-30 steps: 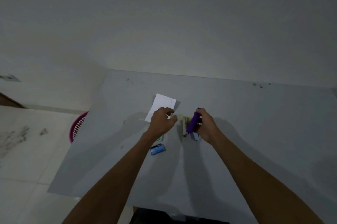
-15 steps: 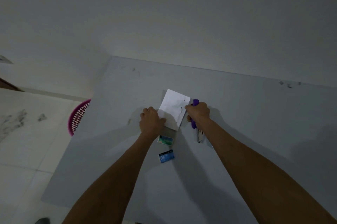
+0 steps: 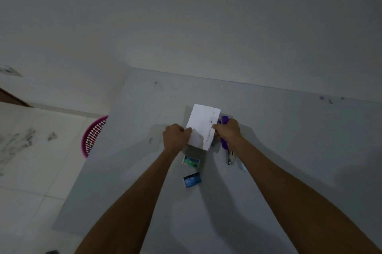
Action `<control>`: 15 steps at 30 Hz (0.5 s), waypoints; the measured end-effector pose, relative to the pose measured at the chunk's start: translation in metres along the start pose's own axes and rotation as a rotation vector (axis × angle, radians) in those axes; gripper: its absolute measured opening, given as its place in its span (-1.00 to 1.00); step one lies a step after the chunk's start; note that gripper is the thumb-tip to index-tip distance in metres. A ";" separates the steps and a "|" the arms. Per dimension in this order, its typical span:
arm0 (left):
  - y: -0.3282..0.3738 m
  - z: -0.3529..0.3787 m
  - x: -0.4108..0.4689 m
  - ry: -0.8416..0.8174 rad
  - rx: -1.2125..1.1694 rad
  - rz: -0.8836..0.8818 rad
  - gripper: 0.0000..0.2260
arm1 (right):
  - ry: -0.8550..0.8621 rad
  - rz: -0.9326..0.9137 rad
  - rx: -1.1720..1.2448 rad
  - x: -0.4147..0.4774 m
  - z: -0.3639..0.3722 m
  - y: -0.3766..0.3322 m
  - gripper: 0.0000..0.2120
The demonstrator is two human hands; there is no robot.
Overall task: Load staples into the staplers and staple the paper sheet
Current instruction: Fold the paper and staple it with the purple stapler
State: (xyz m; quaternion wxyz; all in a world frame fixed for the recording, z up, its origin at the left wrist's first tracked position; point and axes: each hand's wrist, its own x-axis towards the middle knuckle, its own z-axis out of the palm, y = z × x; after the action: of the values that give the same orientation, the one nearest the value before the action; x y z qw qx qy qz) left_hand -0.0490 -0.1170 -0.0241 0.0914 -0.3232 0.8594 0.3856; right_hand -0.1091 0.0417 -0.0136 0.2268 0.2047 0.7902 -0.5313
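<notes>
A white paper sheet (image 3: pixel 201 124) is held just above the grey table (image 3: pixel 289 150). My left hand (image 3: pixel 175 137) grips its lower left edge. My right hand (image 3: pixel 227 130) grips a purple stapler (image 3: pixel 224 121) placed against the sheet's right edge, where several small dark marks run in a row. A second stapler (image 3: pixel 229 156), metallic, lies on the table just below my right hand. Two small staple boxes lie nearer to me: a green and white box (image 3: pixel 191 161) and a blue box (image 3: pixel 192 179).
A pink plastic basket (image 3: pixel 93 136) stands on the tiled floor by the table's left edge. A plain wall runs behind the table. A pale blue object (image 3: pixel 243 166) lies partly under my right forearm.
My left hand took hold of the paper and lifted it. My right hand carried the purple stapler up to the sheet's right edge. The camera view shifted slightly.
</notes>
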 end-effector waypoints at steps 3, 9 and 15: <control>0.015 -0.017 -0.010 -0.122 -0.289 -0.048 -0.71 | -0.095 -0.041 0.059 -0.017 -0.033 -0.010 -0.85; 0.049 -0.041 -0.048 -0.320 -0.710 -0.155 -0.86 | -0.168 -0.097 0.231 -0.055 -0.083 -0.032 -0.81; 0.074 -0.039 -0.085 -0.373 -0.872 -0.139 -0.96 | -0.271 -0.006 0.428 -0.086 -0.103 -0.023 -0.75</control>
State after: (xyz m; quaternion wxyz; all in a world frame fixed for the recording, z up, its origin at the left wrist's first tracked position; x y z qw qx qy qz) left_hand -0.0260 -0.0677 0.0816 0.1257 -0.3135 0.5627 0.7545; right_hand -0.0668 0.1227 0.0872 0.2809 0.1725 0.6227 -0.7096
